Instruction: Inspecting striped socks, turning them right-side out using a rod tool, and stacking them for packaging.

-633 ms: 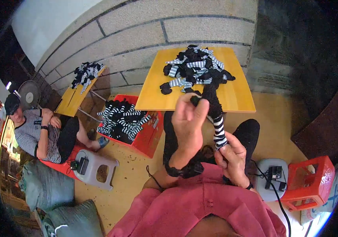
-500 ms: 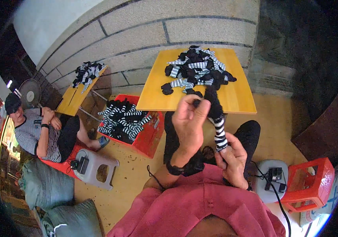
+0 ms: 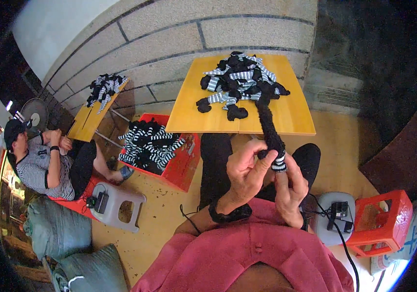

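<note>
A black fuzzy sock with a black-and-white striped end stretches down from the table edge to my hands. My left hand pinches its dark part between thumb and fingers. Just to the right and slightly lower, my right hand grips the striped end, which looks bunched up short. Both hands are over my lap, close together. Beyond them, a pile of black and grey-striped socks lies on the yellow table; the held sock's far end reaches up to this pile.
Left of the table stands a red crate full of striped socks. A person sits farther left by a second yellow table. Grey stools and a red stool flank me, with stuffed sacks at lower left.
My left hand has moved down and right toward my right hand. The striped length between them, stretched out before, is now mostly gathered up. The other person's hands have shifted.
</note>
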Tool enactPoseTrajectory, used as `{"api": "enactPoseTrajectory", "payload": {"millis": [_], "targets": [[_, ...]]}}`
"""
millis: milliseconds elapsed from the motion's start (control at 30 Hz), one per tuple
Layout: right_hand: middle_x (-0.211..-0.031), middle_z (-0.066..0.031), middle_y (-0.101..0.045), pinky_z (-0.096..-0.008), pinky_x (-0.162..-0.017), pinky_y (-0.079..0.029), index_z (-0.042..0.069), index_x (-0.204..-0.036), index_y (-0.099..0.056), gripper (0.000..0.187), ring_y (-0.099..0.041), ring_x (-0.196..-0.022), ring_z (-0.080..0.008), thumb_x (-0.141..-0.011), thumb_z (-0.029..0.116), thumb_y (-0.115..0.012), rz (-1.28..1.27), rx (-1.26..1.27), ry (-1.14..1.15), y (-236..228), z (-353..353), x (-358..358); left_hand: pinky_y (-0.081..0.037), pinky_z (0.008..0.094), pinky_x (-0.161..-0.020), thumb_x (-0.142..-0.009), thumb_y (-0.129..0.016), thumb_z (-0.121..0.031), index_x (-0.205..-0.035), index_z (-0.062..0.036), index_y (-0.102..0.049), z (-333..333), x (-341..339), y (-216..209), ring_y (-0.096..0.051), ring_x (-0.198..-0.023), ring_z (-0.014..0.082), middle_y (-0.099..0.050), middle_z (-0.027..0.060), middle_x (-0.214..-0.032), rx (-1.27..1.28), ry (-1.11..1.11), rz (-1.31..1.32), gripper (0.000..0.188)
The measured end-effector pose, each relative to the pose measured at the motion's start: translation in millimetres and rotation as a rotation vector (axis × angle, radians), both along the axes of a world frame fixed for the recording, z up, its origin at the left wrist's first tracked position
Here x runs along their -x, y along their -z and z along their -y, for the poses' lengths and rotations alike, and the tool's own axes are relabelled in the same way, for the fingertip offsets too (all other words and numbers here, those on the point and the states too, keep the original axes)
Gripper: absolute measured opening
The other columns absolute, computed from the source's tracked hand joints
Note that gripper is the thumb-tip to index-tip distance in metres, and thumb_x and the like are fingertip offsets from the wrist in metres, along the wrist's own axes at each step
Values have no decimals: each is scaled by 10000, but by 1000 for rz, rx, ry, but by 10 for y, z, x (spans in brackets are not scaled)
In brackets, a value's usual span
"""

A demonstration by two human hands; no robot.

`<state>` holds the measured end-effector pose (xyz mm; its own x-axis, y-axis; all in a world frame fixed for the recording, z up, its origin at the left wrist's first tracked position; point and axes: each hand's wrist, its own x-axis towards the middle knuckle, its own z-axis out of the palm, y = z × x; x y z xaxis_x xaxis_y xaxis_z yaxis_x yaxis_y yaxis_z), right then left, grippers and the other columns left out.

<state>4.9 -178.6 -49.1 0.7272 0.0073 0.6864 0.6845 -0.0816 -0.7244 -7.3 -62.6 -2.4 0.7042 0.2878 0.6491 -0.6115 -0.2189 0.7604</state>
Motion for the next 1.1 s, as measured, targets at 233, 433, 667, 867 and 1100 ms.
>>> {"api": "enactPoseTrajectory", "payload": {"millis": [233,433,667,867,1100], "targets": [[-685,-15,-565,-175,-442,-352,36,-1261,-460,410,-459,-520,-42,-855,-5,-505,-474,-205,-402,-50,142,44,-439,212,-693,-835,-627,-89,-957,16,-548,-92,-311,-105,-512,-736,80,-559,13,-907,535,261,-46,179],[-704,-31,-577,-181,-466,-362,29,-1299,-386,441,-455,-523,-47,-871,20,-494,-638,-177,-553,-196,130,144,-442,192,-633,-824,-637,-90,-957,0,-571,-174,-345,-217,-539,-700,72,-589,21,-847,712,424,-74,174],[-631,-32,-533,-212,-489,-365,-40,-1272,-395,422,-464,-530,-79,-865,18,-492,-201,130,-373,74,240,186,-430,181,-593,-829,-634,-97,-908,-9,-578,-236,-354,-302,-533,-659,54,-594,5,-792,756,240,-12,130],[-585,-36,-468,-233,-506,-382,-47,-1175,-487,388,-458,-512,-99,-791,-44,-544,-150,190,-302,67,250,203,-429,193,-584,-832,-633,-113,-913,7,-593,-323,-320,-417,-518,-649,55,-581,-2,-775,731,262,11,150],[-671,20,-509,-159,-501,-316,-48,-1149,-483,325,-431,-553,-32,-825,-26,-477,-151,-60,-163,164,113,242,-455,205,-580,-824,-627,-67,-956,41,-605,-118,-228,-291,-547,-662,71,-604,24,-807,676,248,2,172]]}}
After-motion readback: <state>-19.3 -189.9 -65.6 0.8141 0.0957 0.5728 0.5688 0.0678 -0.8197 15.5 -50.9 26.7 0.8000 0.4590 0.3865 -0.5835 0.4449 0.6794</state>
